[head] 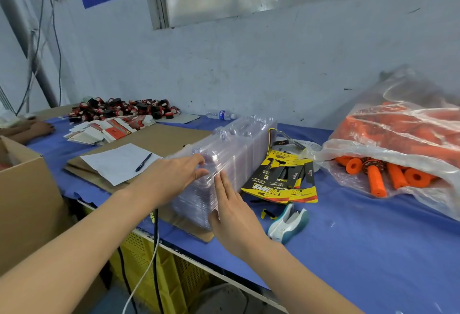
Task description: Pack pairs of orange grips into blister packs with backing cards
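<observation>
A long stack of clear blister packs (239, 146) lies on the blue table. My left hand (174, 176) rests on its near top edge, fingertips touching the front pack. My right hand (234, 211) lies flat against the stack's near right side, fingers straight. Yellow-and-black backing cards (283, 179) are fanned out just right of the stack. Several orange grips (378, 176) spill from a big clear plastic bag (398, 134) at the right.
A white-and-teal stapler (288, 224) lies near the table's front edge. Cardboard with a paper sheet and pen (143, 162) sits left of the stack. An open carton (27, 201) stands at far left. Red-and-black parts (122, 109), a water bottle (221, 115) and another person's hand (37, 128) are behind.
</observation>
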A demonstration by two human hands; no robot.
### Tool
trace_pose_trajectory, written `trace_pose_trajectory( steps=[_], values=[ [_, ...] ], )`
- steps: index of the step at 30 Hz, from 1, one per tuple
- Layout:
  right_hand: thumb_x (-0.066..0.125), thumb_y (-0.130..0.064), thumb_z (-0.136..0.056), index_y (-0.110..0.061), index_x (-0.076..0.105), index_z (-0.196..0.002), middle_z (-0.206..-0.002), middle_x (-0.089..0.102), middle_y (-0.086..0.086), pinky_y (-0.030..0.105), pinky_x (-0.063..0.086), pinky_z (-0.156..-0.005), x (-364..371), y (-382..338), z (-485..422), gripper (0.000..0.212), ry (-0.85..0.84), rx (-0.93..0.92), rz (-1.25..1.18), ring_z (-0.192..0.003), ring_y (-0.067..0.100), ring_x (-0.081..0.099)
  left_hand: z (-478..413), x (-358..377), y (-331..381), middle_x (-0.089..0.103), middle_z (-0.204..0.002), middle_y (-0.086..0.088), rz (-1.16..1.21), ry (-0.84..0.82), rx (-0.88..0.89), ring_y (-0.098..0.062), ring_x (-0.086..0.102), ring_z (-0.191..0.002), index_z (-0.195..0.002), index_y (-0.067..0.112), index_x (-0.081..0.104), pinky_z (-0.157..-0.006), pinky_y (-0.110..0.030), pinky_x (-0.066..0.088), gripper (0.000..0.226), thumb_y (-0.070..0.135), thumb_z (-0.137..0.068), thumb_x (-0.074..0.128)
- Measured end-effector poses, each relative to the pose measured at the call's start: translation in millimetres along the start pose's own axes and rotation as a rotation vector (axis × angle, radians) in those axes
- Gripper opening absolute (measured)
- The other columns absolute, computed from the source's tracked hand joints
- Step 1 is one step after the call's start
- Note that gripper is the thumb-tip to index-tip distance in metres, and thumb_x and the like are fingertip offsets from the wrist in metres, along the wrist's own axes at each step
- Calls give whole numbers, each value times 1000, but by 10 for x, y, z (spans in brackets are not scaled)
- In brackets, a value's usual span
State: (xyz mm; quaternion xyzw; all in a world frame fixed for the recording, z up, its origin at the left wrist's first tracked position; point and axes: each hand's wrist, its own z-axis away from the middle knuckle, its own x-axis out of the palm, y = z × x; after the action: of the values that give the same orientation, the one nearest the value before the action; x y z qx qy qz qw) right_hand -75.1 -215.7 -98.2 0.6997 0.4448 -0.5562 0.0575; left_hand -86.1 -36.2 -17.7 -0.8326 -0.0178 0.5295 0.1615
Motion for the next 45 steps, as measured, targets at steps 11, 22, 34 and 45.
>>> trace_pose_trajectory(
  steps=[11,22,34,45],
  values=[
    [40,-18,-97,-21,12,-156,-164,6,0,43,30,-113,-263,-153,-175,65,66,-37,33,-144,28,21,-44,-33,-80,65,-122,4,-34,158,-127,-17,66,-100,-134,25,52,-72,-34,52,36,38,-104,37],
    [45,-15,-94,-22,18,-155,-163,10,9,39,26,-114,-938,85,-148,67,378,5,55,-145,28,20,-567,-1058,-128,72,-91,5,486,862,-380,-18,69,-77,-101,17,53,-70,-41,54,22,34,-105,40],
    [44,-12,-95,-15,36,-147,-155,29,12,39,23,-112,-2502,448,388,53,1081,28,167,-137,23,30,-738,-1362,586,68,-63,3,1305,733,-446,-15,63,-46,-89,22,54,-44,-25,51,20,31,-104,44],
    [46,-22,-98,-24,38,-146,-151,37,1,37,28,-108,-2385,1614,1694,49,316,434,453,-132,27,38,-796,108,2312,59,-71,-13,1631,-232,-722,-13,53,-34,-95,2,55,-35,-17,40,25,22,-105,43]
  ],
)
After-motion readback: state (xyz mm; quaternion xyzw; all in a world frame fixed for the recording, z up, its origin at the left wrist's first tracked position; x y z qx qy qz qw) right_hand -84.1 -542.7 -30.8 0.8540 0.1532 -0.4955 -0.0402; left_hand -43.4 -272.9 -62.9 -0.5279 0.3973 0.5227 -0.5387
